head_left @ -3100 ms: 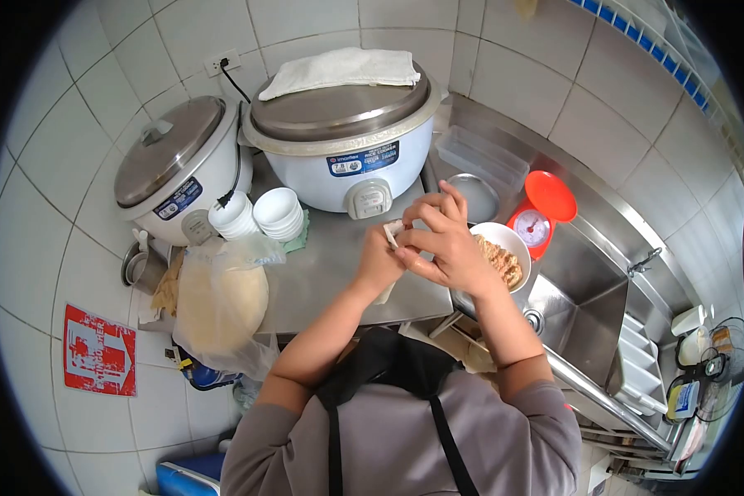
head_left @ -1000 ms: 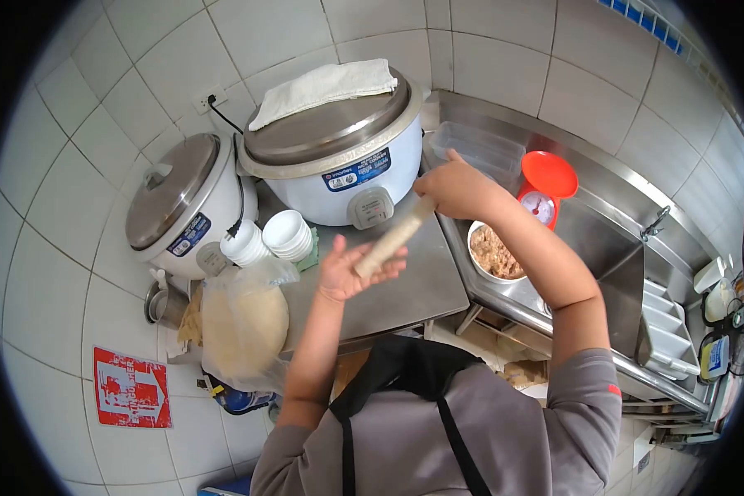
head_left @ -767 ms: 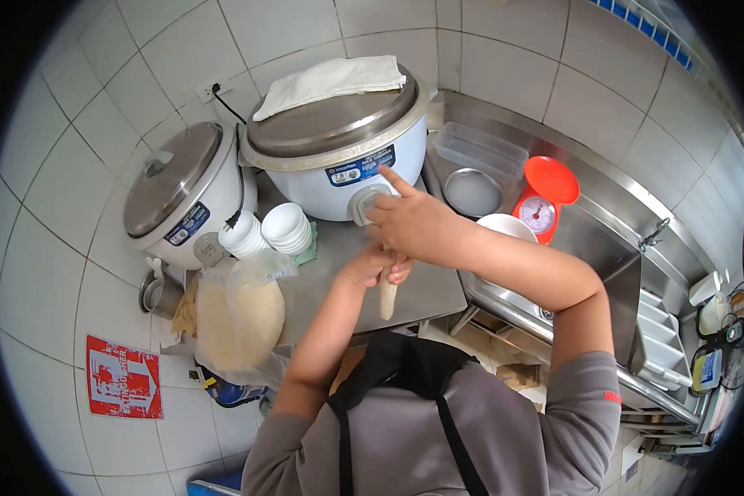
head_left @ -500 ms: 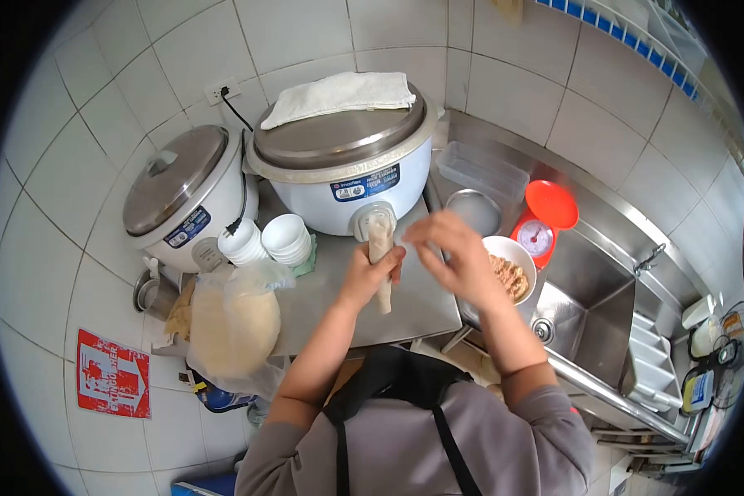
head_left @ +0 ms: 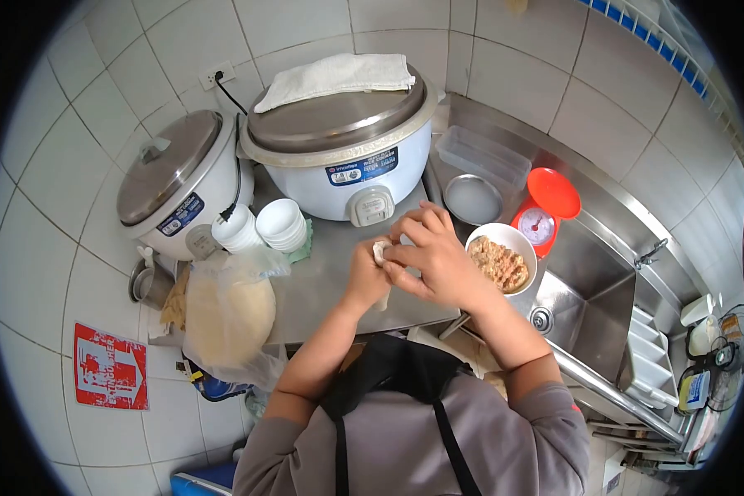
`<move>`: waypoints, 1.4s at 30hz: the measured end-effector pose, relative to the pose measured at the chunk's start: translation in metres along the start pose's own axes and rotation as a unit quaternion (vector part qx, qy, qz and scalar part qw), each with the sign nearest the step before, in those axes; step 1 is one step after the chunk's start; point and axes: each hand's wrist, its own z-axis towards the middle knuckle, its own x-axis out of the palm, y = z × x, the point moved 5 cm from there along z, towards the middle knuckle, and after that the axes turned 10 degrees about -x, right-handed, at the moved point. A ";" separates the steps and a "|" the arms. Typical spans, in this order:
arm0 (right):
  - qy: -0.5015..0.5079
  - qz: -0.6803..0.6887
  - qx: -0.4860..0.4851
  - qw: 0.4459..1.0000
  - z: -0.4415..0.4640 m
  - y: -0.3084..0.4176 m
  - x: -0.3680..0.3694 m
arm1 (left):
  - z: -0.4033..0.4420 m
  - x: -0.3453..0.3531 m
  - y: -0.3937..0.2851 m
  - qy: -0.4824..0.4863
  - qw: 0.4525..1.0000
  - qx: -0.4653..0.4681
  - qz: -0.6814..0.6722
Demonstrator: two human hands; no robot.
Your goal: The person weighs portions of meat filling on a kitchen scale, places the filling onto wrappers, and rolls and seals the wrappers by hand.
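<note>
Left hand (head_left: 367, 274) wrapped around pale roll (head_left: 379, 252) | right hand (head_left: 428, 258) at roll's upper end, grip unclear

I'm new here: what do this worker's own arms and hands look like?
These are human, not mechanical: the left hand and right hand wear no gloves, and no watch or cable shows. Forearms are bare below short greyish-brown sleeves; the right one's edge shows a small red mark.

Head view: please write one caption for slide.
Left hand grips a pale roll, right hand at its upper end.
</note>
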 end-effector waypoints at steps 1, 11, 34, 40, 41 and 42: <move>0.025 0.008 -0.008 1.000 0.001 -0.003 -0.002 | -0.002 0.002 0.004 0.072 0.995 -0.034 -0.053; 0.180 0.307 -0.083 0.931 0.017 -0.019 0.008 | -0.010 0.017 -0.009 0.340 0.911 -0.150 -0.178; 0.155 0.035 0.017 0.987 0.040 -0.028 0.024 | 0.015 -0.025 0.004 0.012 0.988 -0.134 -0.078; 0.044 0.058 -0.003 0.997 0.025 -0.015 0.025 | 0.016 -0.033 0.001 -0.080 0.991 -0.049 -0.098; 0.050 0.053 0.000 0.997 0.025 -0.015 0.026 | 0.016 -0.033 0.003 -0.070 0.992 -0.043 -0.095; 0.056 0.049 0.004 0.997 0.025 -0.015 0.027 | 0.017 -0.031 -0.001 -0.077 0.994 -0.029 -0.075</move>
